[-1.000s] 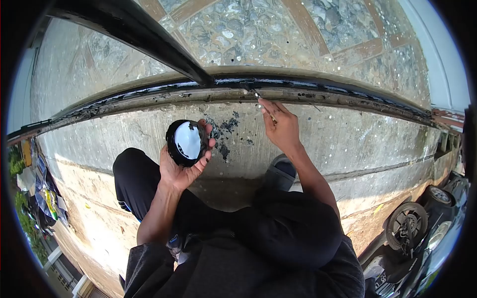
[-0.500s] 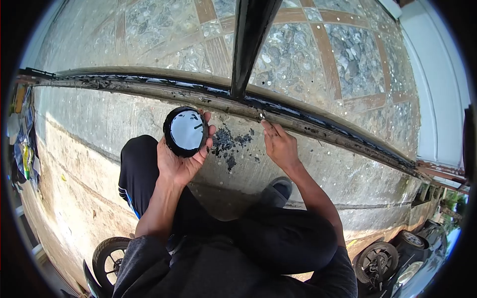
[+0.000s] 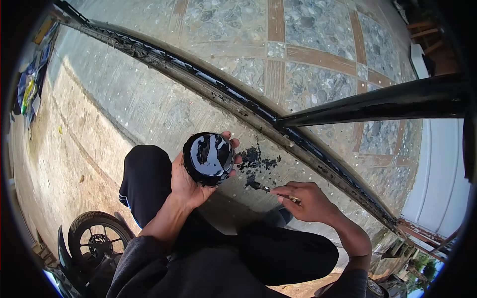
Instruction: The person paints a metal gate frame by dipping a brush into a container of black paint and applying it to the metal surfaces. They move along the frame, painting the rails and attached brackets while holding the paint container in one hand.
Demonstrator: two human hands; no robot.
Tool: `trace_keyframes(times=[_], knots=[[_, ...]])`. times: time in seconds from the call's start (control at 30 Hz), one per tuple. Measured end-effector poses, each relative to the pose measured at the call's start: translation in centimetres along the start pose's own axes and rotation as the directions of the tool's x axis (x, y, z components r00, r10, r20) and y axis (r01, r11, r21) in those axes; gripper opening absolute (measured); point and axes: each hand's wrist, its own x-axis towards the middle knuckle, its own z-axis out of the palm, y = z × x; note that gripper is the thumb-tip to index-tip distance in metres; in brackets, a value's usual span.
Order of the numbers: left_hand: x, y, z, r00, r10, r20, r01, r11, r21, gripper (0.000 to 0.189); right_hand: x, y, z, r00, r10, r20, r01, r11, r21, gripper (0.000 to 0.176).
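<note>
My left hand (image 3: 188, 191) cups a round black tub (image 3: 191, 171) from below, its fingers wrapped round the far side. Glossy black paint (image 3: 213, 159) fills the tub and reflects the light. In my right hand (image 3: 313, 203) is a small paintbrush (image 3: 267, 188), pinched by its handle. Its dark bristles point left, to the right of the tub and apart from it. Below the brush, black paint spatters (image 3: 256, 158) mark the concrete. Beyond both hands runs a low rail (image 3: 223, 91), coated in wet-looking black.
A glossy black post (image 3: 372, 105) rises from the rail toward the right. Past the rail lies a stone-patterned floor (image 3: 318, 30) with brown bands. A motorcycle wheel (image 3: 97, 238) stands at lower left, and assorted items (image 3: 32, 89) lie at the far left.
My right hand has drawn back from the rail toward me, and the brush now shows plainly. The view has turned, so the rail slants more. The tub remains in my left hand.
</note>
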Motion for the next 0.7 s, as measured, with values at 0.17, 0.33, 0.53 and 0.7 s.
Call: trace_keyframes(times=[0.17, 0.33, 0.53, 0.7], knots=[[-5.3, 1.1, 1.7, 0.998, 0.005, -0.069, -0.009, 0.999, -0.052, 0.076, 3.3, -3.1, -1.0, 1.000, 0.014, -0.001, -0.014, 0.999, 0.051, 0.026], [-11.5, 1.5, 3.9, 0.947, 0.031, -0.320, -0.029, 1.000, 0.010, 0.078, 4.7, -5.9, -1.5, 0.998, 0.053, -0.041, -0.041, 0.965, 0.258, 0.028], [-19.9, 1.2, 5.0, 0.869, 0.144, -0.473, -0.167, 0.986, -0.006, 0.079, 6.5, -11.3, -1.1, 0.947, 0.322, 0.011, -0.292, 0.844, 0.450, 0.029], [-25.0, 1.8, 6.6, 0.852, 0.205, -0.481, -0.276, 0.958, -0.081, 0.077, 7.1, -16.8, -1.3, 0.923, 0.384, -0.026, -0.312, 0.786, 0.534, 0.028]])
